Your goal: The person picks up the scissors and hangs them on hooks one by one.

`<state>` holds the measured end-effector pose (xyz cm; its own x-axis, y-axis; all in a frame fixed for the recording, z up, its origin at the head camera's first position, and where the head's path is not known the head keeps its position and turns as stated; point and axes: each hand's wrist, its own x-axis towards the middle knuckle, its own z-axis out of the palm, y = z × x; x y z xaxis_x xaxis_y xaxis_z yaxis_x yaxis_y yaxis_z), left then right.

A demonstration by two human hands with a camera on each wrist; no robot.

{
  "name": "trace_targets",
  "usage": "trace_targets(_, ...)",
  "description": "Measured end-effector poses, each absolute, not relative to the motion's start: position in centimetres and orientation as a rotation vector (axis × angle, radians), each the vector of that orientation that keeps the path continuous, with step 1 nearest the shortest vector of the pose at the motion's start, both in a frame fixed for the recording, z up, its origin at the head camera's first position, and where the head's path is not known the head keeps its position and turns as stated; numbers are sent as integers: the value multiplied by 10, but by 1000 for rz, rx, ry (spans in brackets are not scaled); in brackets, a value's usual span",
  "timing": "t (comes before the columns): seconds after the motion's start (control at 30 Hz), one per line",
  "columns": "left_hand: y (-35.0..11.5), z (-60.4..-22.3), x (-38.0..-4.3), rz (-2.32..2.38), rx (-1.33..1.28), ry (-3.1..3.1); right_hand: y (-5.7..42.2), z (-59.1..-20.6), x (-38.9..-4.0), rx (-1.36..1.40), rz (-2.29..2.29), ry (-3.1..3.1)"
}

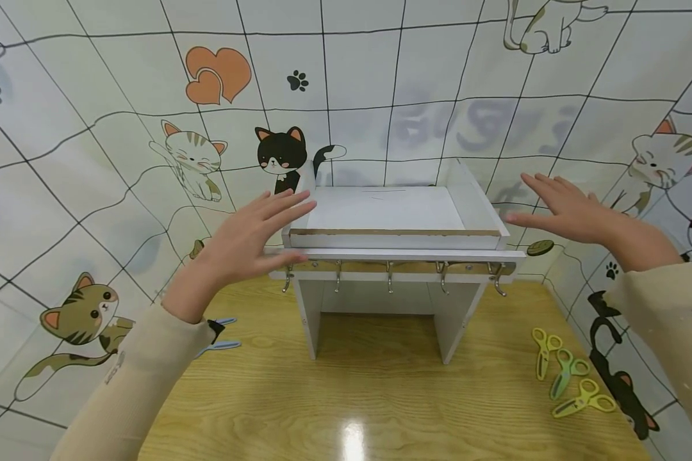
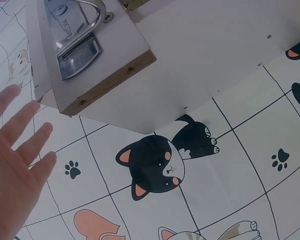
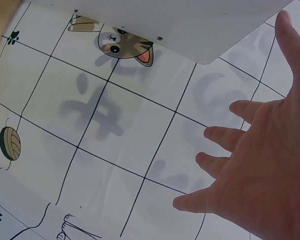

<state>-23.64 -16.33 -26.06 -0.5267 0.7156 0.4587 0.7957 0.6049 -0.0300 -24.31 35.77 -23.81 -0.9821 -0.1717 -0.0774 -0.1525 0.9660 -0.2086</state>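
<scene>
A small white shelf unit [image 1: 392,241] stands against the patterned wall, with a row of metal hooks [image 1: 389,276] along its front. My left hand [image 1: 248,234] is spread beside its left end, fingers straight and holding nothing. In the left wrist view that hand [image 2: 20,155] is close to a white panel corner [image 2: 105,65], which carries a metal fitting [image 2: 72,42] with a curved wire. Off the shelf's right side, my right hand [image 1: 571,214] is held in the air with extended fingers. The right wrist view shows this hand [image 3: 260,160] empty, below a white panel [image 3: 190,25].
Several scissors [image 1: 585,398], yellow and green, lie at the right of the wooden table [image 1: 357,390]. Blue-handled scissors [image 1: 222,344] lie at the left, partly behind my left sleeve. Cat-patterned walls [image 1: 357,70] enclose the back and sides.
</scene>
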Motion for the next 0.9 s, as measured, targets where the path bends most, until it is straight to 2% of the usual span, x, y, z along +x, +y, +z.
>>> trace_targets(0.23, -164, -266, -233, -279, -1235, -2326, 366, -247, -244, -247, -289, 3028)
trace_targets(0.5, -166, -270, -233, -333, -1254, -2252, 375, -258, -243, -367, -370, 3061)
trace_targets(0.9, -168, -276, -233, -403, -1283, -2176, 389, -283, -238, -343, -455, 3042)
